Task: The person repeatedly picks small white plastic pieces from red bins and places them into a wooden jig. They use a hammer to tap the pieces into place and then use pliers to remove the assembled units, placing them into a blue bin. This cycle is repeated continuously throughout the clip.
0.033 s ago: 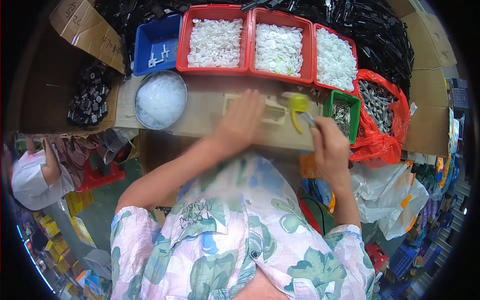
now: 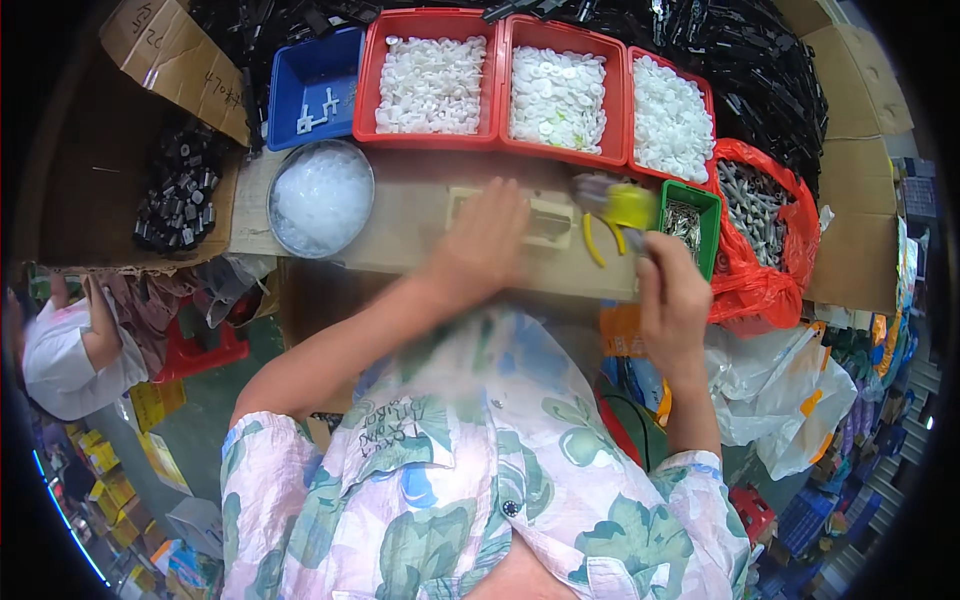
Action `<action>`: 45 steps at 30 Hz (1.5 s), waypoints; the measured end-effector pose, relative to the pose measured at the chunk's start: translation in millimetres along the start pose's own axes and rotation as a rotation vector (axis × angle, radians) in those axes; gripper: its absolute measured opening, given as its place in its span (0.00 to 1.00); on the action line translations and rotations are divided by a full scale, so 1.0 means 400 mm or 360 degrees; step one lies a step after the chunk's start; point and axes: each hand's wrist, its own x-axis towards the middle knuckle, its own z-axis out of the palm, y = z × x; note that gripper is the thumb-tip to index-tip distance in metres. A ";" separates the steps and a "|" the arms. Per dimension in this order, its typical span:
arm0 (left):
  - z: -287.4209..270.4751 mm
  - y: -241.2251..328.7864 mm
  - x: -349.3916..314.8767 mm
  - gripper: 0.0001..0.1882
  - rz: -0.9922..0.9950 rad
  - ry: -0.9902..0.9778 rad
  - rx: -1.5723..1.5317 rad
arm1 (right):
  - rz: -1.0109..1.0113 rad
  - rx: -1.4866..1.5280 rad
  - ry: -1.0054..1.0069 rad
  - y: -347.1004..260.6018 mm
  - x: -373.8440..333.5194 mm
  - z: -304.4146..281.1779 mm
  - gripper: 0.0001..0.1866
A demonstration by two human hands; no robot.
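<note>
My right hand (image 2: 675, 295) is closed around the handle of a hammer with a yellow head (image 2: 630, 206), which motion blurs. The head is over the worktop, just left of a green bin (image 2: 705, 210) of small metal parts. Beneath and beside it lies a pair of pliers with yellow handles (image 2: 594, 246), partly hidden by the hammer. My left hand (image 2: 485, 235) is flat, fingers stretched out, over the left part of a cream rectangular fixture (image 2: 562, 228) with a long recess. Blur and the hand hide whatever is under the palm.
Red bins (image 2: 503, 90) of white plastic pieces line the back, beside a blue bin (image 2: 280, 95). A round bowl (image 2: 370, 200) of translucent pieces stands left, near a carton (image 2: 80, 200) of black parts. At right is a red bag (image 2: 745, 290) of metal screws. Another person (image 2: 75, 350) sits far left.
My right hand and the hammer have shifted to the right, uncovering more of the pliers' handles. My left hand stays in nearly the same place on the fixture.
</note>
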 end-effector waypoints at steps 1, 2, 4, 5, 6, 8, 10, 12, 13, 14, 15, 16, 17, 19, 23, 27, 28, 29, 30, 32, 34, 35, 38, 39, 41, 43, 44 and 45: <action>-0.001 0.000 0.000 0.49 0.0002 -0.0002 -0.0011 | -0.0023 0.0034 0.0105 -0.009 -0.001 -0.013 0.15; -0.003 0.000 0.000 0.49 0.0003 -0.0005 -0.0021 | -0.0088 -0.0043 0.0106 -0.002 -0.006 -0.005 0.14; -0.003 0.000 0.003 0.49 0.0012 0.0003 -0.0050 | -0.0207 -0.0197 0.0111 0.033 -0.030 0.038 0.14; 0.000 0.000 0.005 0.48 0.0021 0.0013 -0.0071 | -0.0049 -0.0360 -0.0260 0.043 -0.039 0.056 0.14; 0.002 0.000 0.008 0.48 0.0031 0.0022 -0.0092 | -0.0023 -0.0370 -0.0226 0.040 -0.047 0.051 0.14; 0.004 -0.002 0.002 0.48 0.0034 0.0007 -0.0004 | -0.0019 -0.0351 -0.0178 0.032 -0.045 0.045 0.15; 0.003 -0.001 0.000 0.48 0.0021 -0.0003 -0.0005 | -0.0156 -0.0242 0.0072 0.020 -0.021 0.031 0.17; 0.000 0.002 0.001 0.48 -0.0012 -0.0003 -0.0091 | -0.0243 -0.0118 0.0293 0.015 -0.018 0.040 0.17; -0.001 0.001 0.003 0.48 -0.0007 0.0013 -0.0099 | -0.0154 -0.0277 0.0050 0.026 -0.035 0.053 0.18; -0.001 0.002 0.003 0.48 -0.0003 0.0029 -0.0106 | -0.0098 -0.0317 -0.0052 0.032 -0.047 0.058 0.18; -0.001 0.002 0.005 0.48 0.0001 0.0046 -0.0113 | -0.0041 -0.0355 -0.0155 0.036 -0.057 0.062 0.19; -0.003 0.001 0.005 0.48 0.0005 0.0024 -0.0110 | 0.0002 -0.0377 -0.0268 0.040 -0.063 0.066 0.19; -0.006 0.000 0.006 0.48 0.0010 0.0003 -0.0106 | -0.0039 -0.0371 -0.0167 0.027 -0.062 0.049 0.20; -0.008 0.000 0.006 0.48 0.0009 -0.0017 -0.0108 | -0.0099 -0.0264 0.0080 0.017 -0.045 0.048 0.19; -0.012 0.005 0.007 0.48 -0.0021 -0.0013 -0.0188 | -0.0019 -0.0404 -0.0189 0.037 -0.060 0.073 0.20; -0.044 0.009 0.015 0.48 -0.0094 -0.0101 -0.0341 | -0.0058 -0.0243 -0.0063 0.008 -0.018 0.045 0.20; -0.054 0.015 0.016 0.47 -0.0113 -0.0046 -0.0373 | -0.0096 -0.0168 0.0048 -0.003 0.004 0.032 0.20; -0.066 0.027 0.009 0.46 -0.0135 0.0006 -0.0404 | -0.0125 -0.0101 0.0120 -0.016 0.023 0.018 0.18; -0.072 0.039 0.002 0.46 -0.0158 0.0058 -0.0433 | -0.0147 -0.0011 0.0195 -0.028 0.035 0.011 0.18; -0.060 0.060 -0.014 0.42 -0.0107 0.0109 -0.0518 | -0.0157 0.0153 0.0340 -0.061 0.048 0.004 0.17; -0.048 0.071 -0.025 0.40 -0.0051 0.0070 -0.0542 | -0.0236 0.0025 0.0142 -0.044 0.048 0.049 0.20; -0.037 0.072 -0.028 0.37 -0.0014 0.0157 -0.0480 | -0.0236 -0.0122 -0.0086 -0.031 0.048 0.080 0.21; -0.029 0.062 -0.032 0.34 0.0020 0.0128 -0.0435 | -0.0202 -0.0261 -0.0332 -0.006 0.050 0.132 0.22; -0.032 0.057 -0.027 0.33 0.0033 0.0138 -0.0412 | -0.0236 -0.0199 -0.0237 -0.018 0.056 0.113 0.21; -0.052 0.054 -0.019 0.31 0.0074 0.0137 -0.0381 | -0.0292 -0.0107 -0.0085 -0.029 0.054 0.109 0.21; -0.035 0.060 -0.031 0.30 0.0051 0.0150 -0.0419 | -0.0369 -0.0062 0.0042 -0.018 0.049 0.126 0.22; -0.028 0.062 -0.033 0.30 0.0043 0.0162 -0.0436 | -0.0274 -0.0151 -0.0173 -0.012 0.045 0.129 0.22; -0.028 0.064 -0.037 0.30 0.0042 0.0155 -0.0464 | -0.0176 -0.0240 -0.0387 -0.004 0.040 0.130 0.22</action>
